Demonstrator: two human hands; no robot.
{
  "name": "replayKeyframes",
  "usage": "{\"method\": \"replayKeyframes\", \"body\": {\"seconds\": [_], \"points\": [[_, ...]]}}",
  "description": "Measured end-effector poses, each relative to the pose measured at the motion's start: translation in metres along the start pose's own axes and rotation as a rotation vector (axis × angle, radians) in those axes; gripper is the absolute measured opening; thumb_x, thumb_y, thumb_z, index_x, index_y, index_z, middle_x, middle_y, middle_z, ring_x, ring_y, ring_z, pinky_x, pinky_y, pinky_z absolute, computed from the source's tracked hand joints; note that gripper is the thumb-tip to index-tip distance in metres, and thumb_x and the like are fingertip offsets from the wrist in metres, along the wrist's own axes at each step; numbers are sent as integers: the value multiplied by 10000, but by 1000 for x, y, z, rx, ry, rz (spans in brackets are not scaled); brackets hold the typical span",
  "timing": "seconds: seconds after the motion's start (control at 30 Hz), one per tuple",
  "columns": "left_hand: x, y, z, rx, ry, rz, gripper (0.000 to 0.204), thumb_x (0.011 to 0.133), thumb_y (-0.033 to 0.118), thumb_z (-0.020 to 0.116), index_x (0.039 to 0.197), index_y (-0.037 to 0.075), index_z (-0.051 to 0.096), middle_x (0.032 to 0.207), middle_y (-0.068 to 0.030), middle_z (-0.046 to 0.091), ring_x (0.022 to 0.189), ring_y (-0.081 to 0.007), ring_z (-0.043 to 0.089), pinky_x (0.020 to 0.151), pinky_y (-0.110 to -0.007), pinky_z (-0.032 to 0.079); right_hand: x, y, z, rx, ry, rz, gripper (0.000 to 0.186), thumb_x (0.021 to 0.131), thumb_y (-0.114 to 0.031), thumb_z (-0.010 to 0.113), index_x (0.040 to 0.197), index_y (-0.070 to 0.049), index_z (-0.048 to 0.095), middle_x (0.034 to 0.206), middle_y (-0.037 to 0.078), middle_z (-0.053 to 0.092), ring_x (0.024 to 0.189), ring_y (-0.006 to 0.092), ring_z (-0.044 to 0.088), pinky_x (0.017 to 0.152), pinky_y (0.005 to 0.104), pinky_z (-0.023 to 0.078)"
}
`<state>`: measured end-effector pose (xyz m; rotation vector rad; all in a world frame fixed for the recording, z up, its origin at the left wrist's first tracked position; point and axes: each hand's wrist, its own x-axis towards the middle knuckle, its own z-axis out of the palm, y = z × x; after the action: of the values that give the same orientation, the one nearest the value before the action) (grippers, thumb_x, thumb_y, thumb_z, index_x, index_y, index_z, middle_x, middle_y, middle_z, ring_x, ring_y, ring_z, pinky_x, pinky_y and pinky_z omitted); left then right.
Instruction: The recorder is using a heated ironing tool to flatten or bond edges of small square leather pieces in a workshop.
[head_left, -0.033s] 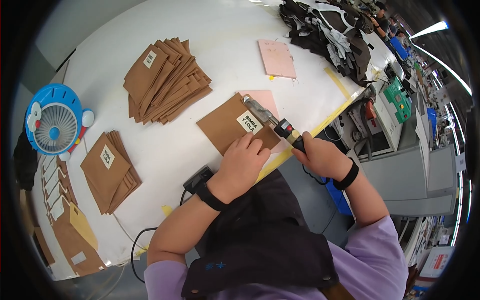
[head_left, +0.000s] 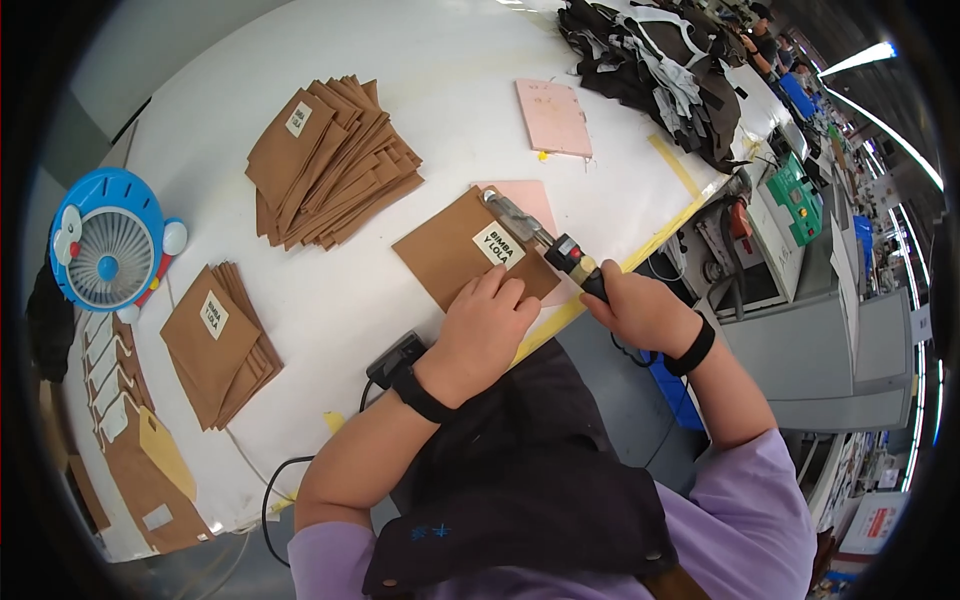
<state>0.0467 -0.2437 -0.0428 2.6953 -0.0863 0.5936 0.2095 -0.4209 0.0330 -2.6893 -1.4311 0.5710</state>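
My left hand (head_left: 485, 328) lies on a brown piece (head_left: 437, 248), with its fingertips by the lower edge of a white printed label (head_left: 497, 243). The piece looks like leather or card. In my right hand (head_left: 637, 308) is the black handle of a hand tool (head_left: 567, 253) with a silvery barrel and a cord. Its slim barrel slants over the right side of the brown piece, and the rounded tip is near the far corner. Whether the tip touches is too fine to tell. Under the piece lies a pink sheet (head_left: 533, 197), partly covered.
A large fanned stack of brown pieces (head_left: 335, 165) and a smaller labelled stack (head_left: 222, 345) lie leftward. Beyond are a blue fan (head_left: 108, 240) and brown pieces with white strips (head_left: 150, 470). A pink pad (head_left: 554, 117) and dark scraps (head_left: 660, 75) lie farther back; a black box (head_left: 397, 358) sits near my left wrist.
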Motion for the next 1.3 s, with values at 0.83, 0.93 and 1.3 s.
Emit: {"method": "replayKeyframes", "body": {"seconds": [0.83,0.93,1.3], "points": [[2,0,2,27,50,9,147,843,24,600,975,28,664,1177,-138,677,1218,-359,606,1004,-451,522,-52,7,9,37,-36,54,400,1013,-349,593,1038,30,468,714,231,649,677,451,666,610,510,538],[5,3,0,26,43,19,146,842,30,604,975,30,664,1171,-137,677,1219,-361,605,999,-456,523,-8,4,7,58,23,-18,407,1017,-347,589,1060,40,471,749,248,651,706,463,658,640,516,532],[5,-1,2,48,57,41,104,861,70,665,955,23,657,1157,-126,682,1204,-343,611,997,-431,525,-44,7,12,67,-10,41,408,1020,-376,573,1051,19,472,787,244,663,738,458,669,659,517,536]]}}
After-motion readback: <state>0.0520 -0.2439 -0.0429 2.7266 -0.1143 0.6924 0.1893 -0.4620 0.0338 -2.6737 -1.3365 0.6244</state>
